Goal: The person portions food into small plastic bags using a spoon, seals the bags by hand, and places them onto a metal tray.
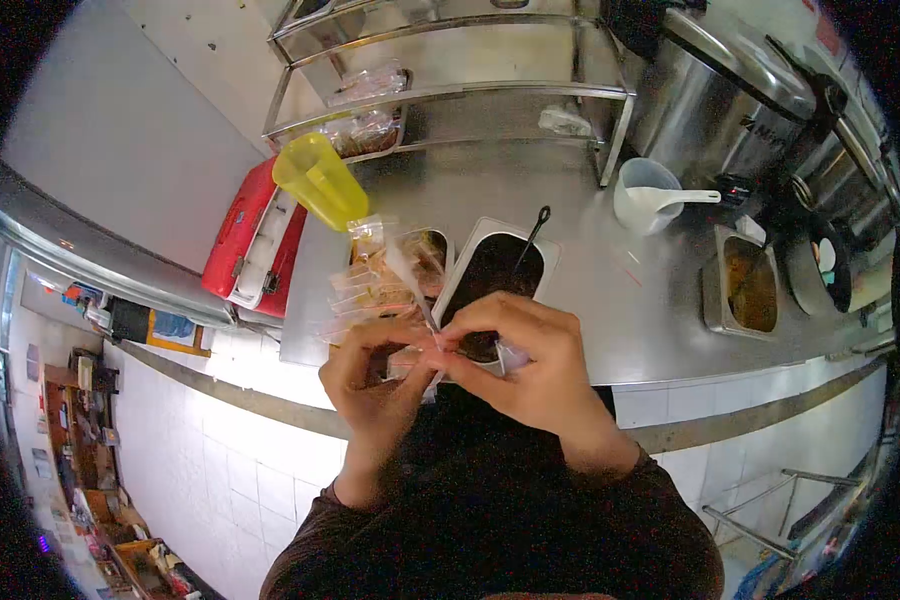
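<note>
In front of my body, at the counter's front edge, my left hand (375, 370) and my right hand (525, 355) meet with fingertips pinched together. Between them is a clear plastic bag (410, 278), its twisted whitish end sticking up past the fingers. The bag's lower part is mostly hidden by my hands. Just beyond lie several filled clear packets (362, 290), partly over a metal tray. Behind my right hand stands a steel pan (485, 265) of dark contents, with a black-handled utensil (534, 235) leaning in it.
A yellow pitcher (320, 180) and a red case-like machine (255, 240) are at the left. To the right are a white plastic jug (645, 205), a steel pan of brown sauce (750, 285) and large steel pots (720, 90). A metal shelf (460, 90) spans the back.
</note>
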The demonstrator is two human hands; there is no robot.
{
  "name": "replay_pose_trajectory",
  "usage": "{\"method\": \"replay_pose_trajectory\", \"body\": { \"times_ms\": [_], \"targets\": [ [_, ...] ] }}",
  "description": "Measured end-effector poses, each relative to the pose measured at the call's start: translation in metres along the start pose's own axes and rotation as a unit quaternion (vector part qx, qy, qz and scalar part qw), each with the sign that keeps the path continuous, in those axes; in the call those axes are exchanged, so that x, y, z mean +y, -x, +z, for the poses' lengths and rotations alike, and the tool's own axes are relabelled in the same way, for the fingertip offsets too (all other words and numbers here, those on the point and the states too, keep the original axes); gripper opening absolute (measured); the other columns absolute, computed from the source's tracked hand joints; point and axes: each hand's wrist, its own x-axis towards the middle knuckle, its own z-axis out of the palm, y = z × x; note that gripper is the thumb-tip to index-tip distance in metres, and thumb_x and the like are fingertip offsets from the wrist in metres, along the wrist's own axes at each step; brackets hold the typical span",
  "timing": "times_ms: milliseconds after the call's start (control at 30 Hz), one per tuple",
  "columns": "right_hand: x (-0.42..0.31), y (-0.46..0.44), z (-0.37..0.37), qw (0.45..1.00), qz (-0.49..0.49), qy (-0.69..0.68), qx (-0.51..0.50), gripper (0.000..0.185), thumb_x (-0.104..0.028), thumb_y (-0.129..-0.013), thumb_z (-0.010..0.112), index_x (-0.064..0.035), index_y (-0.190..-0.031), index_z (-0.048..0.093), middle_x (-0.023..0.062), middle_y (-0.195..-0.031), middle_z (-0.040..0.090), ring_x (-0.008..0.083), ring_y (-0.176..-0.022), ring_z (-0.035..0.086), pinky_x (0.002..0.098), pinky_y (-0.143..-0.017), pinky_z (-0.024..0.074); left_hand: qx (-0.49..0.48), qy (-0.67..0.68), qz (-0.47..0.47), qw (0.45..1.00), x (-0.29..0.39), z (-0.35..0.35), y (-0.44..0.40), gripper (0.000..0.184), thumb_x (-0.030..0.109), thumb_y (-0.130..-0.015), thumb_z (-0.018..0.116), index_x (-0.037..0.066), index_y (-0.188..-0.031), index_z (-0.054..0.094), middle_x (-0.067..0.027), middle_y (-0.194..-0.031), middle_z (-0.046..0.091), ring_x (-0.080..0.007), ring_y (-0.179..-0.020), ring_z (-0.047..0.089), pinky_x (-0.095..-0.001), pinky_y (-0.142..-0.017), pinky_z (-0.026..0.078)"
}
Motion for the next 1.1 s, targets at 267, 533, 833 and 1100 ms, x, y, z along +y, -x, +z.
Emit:
{"method": "replay_pose_trajectory", "body": {
  "times_ms": [267, 533, 833, 1100],
  "targets": [
    [0.005, -0.003, -0.006, 0.996, 0.052, -0.066, -0.028, 0.016, -0.004, -0.082, 0.080, -0.0003, -0.097, 0.075, 0.0113, -0.090, 0.076, 0.0198, -0.081, 0.074, 0.0287, -0.072, 0.0553, -0.025, -0.052, -0.014, 0.998, 0.012, -0.004, -0.008, 0.021, -0.002, -0.074, 0.087, 0.001, -0.088, 0.070, -0.0104, -0.087, 0.073, -0.0171, -0.083, 0.070, -0.0286, -0.073, 0.055],
    [0.002, -0.011, -0.007, 1.000, 0.023, -0.015, -0.014, 0.015, 0.003, -0.081, 0.075, 0.0019, -0.095, 0.073, 0.0124, -0.088, 0.075, 0.0211, -0.079, 0.073, 0.0294, -0.071, 0.0550, -0.040, -0.109, 0.067, 0.991, 0.003, -0.001, -0.019, 0.014, 0.000, -0.081, 0.080, 0.003, -0.090, 0.070, -0.0094, -0.087, 0.072, -0.0208, -0.081, 0.070, -0.0303, -0.074, 0.054],
    [0.002, -0.014, 0.002, 0.993, 0.089, 0.072, 0.042, 0.011, -0.005, -0.080, 0.077, -0.0039, -0.091, 0.073, 0.0119, -0.087, 0.075, 0.0258, -0.079, 0.076, 0.0339, -0.070, 0.0583, -0.083, -0.165, 0.040, 0.982, 0.015, 0.012, -0.038, 0.016, -0.008, -0.080, 0.069, 0.002, -0.092, 0.064, -0.0123, -0.092, 0.066, -0.0312, -0.089, 0.064, -0.0377, -0.080, 0.049],
    [0.014, -0.008, 0.004, 0.982, 0.126, 0.090, 0.105, 0.011, -0.007, -0.082, 0.077, -0.0028, -0.091, 0.073, 0.0115, -0.087, 0.075, 0.0236, -0.078, 0.076, 0.0331, -0.070, 0.0579, -0.100, -0.163, 0.081, 0.978, 0.004, 0.015, -0.032, 0.021, -0.007, -0.076, 0.071, 0.007, -0.090, 0.065, -0.0068, -0.090, 0.068, -0.0272, -0.088, 0.064, -0.0358, -0.083, 0.043]
  ]
}}
